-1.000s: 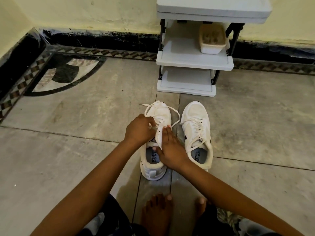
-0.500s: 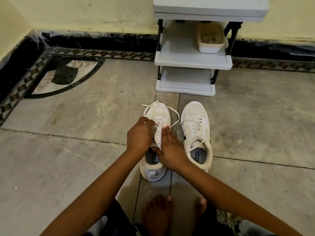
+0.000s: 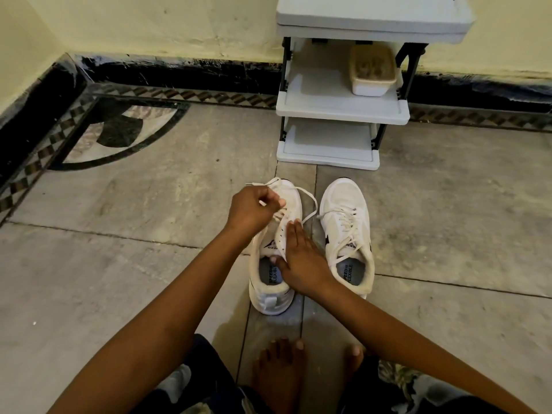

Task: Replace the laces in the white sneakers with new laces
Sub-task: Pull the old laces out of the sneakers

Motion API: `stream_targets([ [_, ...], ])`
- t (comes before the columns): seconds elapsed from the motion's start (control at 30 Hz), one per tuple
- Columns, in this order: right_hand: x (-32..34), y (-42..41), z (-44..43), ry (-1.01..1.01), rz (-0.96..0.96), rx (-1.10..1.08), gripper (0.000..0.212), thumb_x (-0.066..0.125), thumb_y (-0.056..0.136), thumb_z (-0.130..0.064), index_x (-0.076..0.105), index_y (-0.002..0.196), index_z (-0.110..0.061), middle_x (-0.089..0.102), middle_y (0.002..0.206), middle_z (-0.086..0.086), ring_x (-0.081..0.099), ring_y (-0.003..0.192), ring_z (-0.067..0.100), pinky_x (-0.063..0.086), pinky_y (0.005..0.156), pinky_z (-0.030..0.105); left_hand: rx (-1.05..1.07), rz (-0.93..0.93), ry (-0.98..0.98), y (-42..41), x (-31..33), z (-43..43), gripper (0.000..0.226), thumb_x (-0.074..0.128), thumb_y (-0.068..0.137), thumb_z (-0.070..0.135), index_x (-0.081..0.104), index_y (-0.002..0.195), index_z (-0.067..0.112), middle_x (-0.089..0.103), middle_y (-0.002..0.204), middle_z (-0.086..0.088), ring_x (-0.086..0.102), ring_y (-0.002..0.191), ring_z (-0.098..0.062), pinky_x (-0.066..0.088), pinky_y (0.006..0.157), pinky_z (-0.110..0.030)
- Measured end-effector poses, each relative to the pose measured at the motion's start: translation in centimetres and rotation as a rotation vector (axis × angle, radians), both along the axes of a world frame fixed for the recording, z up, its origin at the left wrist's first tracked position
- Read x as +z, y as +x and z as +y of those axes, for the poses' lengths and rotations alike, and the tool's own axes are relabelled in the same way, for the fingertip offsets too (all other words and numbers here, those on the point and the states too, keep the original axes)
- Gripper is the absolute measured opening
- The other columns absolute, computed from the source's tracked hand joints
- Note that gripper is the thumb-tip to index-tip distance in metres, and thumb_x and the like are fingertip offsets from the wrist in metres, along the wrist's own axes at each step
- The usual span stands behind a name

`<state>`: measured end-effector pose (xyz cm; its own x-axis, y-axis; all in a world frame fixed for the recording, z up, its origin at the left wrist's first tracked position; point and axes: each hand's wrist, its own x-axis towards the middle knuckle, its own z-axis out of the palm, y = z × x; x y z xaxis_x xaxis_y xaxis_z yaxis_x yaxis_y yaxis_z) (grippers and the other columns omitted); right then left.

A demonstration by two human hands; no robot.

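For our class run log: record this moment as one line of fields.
step: unlacing | left hand: pinches white flat lace | right hand: presses flat on white fabric sneaker | second white fabric sneaker: laced, untouched

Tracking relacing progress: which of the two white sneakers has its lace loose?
The left white sneaker: the left hand pinches its loosened white lace, the right hand rests on it. The right white sneaker is fully laced.

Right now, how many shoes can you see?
2. The left shoe, its lace pinched by the left hand, right hand on it; the right shoe beside it, untouched. None hidden.
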<state>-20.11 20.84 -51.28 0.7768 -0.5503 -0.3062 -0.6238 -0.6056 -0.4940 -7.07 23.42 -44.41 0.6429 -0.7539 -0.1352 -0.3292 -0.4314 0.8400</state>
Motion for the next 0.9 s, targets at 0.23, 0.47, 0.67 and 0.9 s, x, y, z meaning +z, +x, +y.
stream_targets([
  [0.23,0.8,-0.2,-0.1,0.055,0.031,-0.003,0.084,0.044,0.095,-0.042,-0.01,0.148,-0.005,-0.009,0.157,0.016,0.001,0.146,0.027,0.009,0.116,0.033,-0.119,-0.298,0.318,1.9,1.2,1.3,0.058,0.066,0.084,0.034,0.047,0.135,0.013,0.057,0.131,-0.007,0.055,0.116,-0.026,0.045,0.096,-0.036],
  [0.47,3.2,0.6,-1.9,0.017,0.056,-0.029,0.067,0.052,0.091,-0.044,0.031,0.139,-0.003,0.038,0.142,0.017,0.041,0.127,0.031,0.038,0.099,0.036,-0.323,-0.326,0.514,0.4,-1.5,3.4,0.035,0.065,0.08,0.025,0.064,0.113,0.014,0.065,0.114,-0.006,0.06,0.101,-0.025,0.049,0.083,-0.034],
  [0.67,4.4,0.9,-3.3,0.053,0.006,-0.139,0.051,0.055,0.084,-0.021,0.039,0.132,-0.012,0.059,0.12,0.013,0.055,0.109,0.033,0.047,0.085,0.036,-0.295,-0.318,0.461,1.2,-1.4,3.7,0.01,0.056,0.082,0.011,0.065,0.079,0.008,0.059,0.076,-0.014,0.06,0.082,-0.032,0.038,0.061,-0.031],
  [0.9,4.0,1.9,-3.2,-0.135,0.141,-0.001,0.053,0.05,0.086,-0.027,0.038,0.138,-0.025,0.045,0.13,0.013,0.053,0.11,0.034,0.043,0.081,0.034,-0.33,-0.409,0.454,0.5,-2.1,3.7,0.016,0.05,0.089,0.016,0.064,0.088,0.007,0.064,0.094,-0.018,0.059,0.09,-0.034,0.038,0.064,-0.03],
])
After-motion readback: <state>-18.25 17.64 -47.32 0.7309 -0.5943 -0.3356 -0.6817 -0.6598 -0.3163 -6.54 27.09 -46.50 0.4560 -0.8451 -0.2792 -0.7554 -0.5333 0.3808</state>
